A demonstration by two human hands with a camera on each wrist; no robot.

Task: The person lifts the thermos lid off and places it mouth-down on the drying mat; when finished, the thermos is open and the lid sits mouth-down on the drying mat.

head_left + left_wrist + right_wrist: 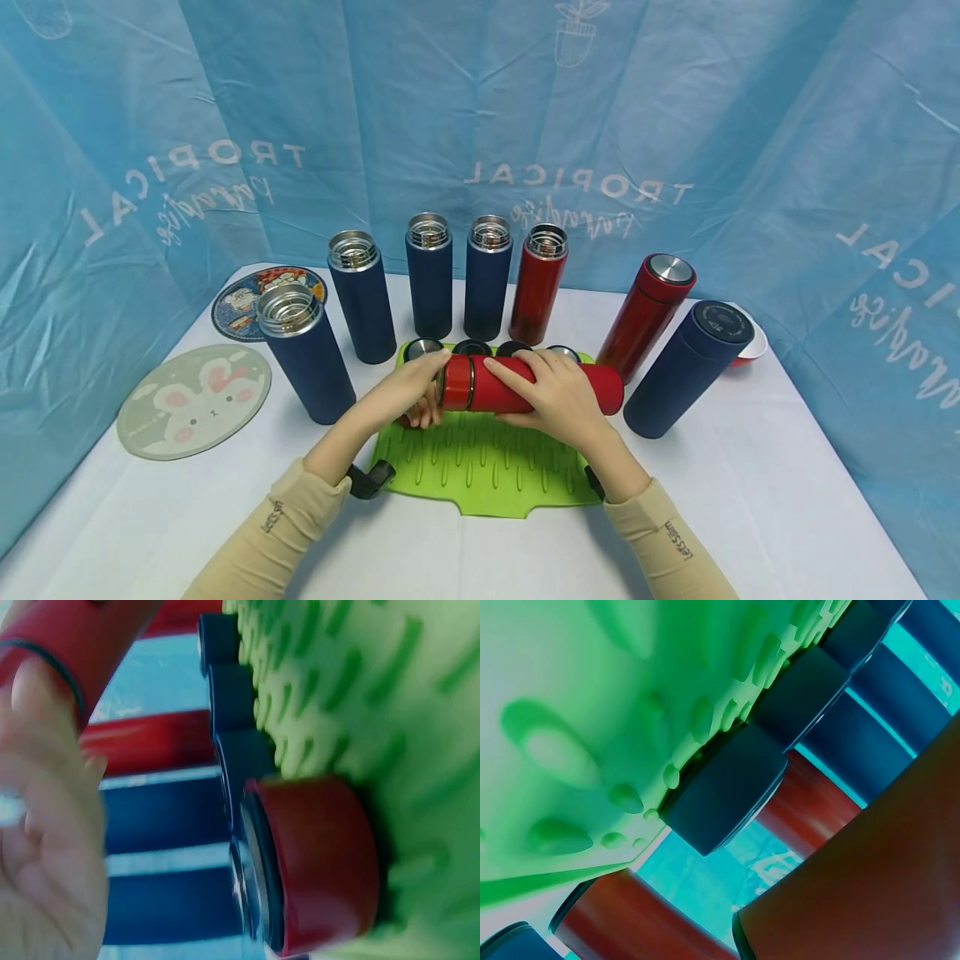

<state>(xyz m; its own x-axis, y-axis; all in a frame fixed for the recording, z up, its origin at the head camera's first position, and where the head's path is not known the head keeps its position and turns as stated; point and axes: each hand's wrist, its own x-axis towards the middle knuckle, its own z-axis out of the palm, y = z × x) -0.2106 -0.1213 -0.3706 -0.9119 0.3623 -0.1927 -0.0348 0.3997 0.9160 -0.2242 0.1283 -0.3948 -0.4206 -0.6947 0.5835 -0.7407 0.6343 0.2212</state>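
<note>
1. Nearest to the person lies the green mat (pixel 487 467), ribbed, on the white table (pixel 795 508).
2. Above it, both hands hold a red bottle (pixel 491 398) lying sideways in the air, with its lid (pixel 456 385) on. The right hand (pixel 558 396) is wrapped over the body; the left hand (pixel 411 385) has its fingers curled around the lid end. The exact pressure of the fingers I cannot tell.
3. Under the left hand, a loose red lid (pixel 322 866) sits on the mat; I think it could be bumped. Just beyond, four lids (pixel 472 347) form a row along the far edge, partly covered by the bottle.
4. Around the mat, four blue bottles (pixel 363 308) and one dark red bottle (pixel 538 292) stand uncovered. At the right, a closed red bottle (pixel 647 312) and a closed blue bottle (pixel 686 371) stand near each other. So five are without lids and three have them; I judge the lid work is partway.
5. To the left lie a rabbit mat (pixel 198 400) and a patterned mat (pixel 240 302); behind the closed blue bottle, a bowl (pixel 756 346) is half hidden.
6. Farthest hangs the blue curtain (pixel 480 100).
</note>
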